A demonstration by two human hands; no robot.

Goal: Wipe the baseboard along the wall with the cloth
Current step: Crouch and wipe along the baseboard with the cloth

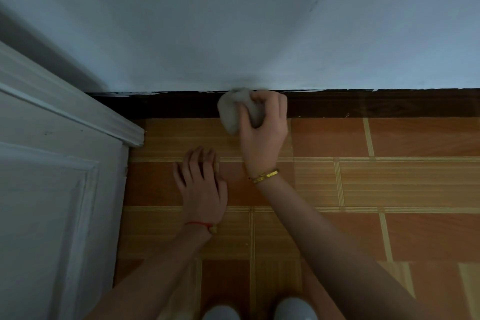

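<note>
Cloth (235,112) sits bunched in my right hand (263,132), my fingers curled round it, and I press it against the dark baseboard (376,104) roughly midway along the stretch I can see, at the foot of the pale wall (259,21). My left hand (201,182) lies flat with fingers spread on the tiled floor (389,189), nearer to me and a little to the left, holding nothing and propping me up. I cannot tell from the wood which part is already wiped: both sides look equally dark, with pale flecks along the top edge. I judge the job is mid-way at best, with the run to the right and the short piece toward the white door (52,189) on the left possibly left to do.
</note>
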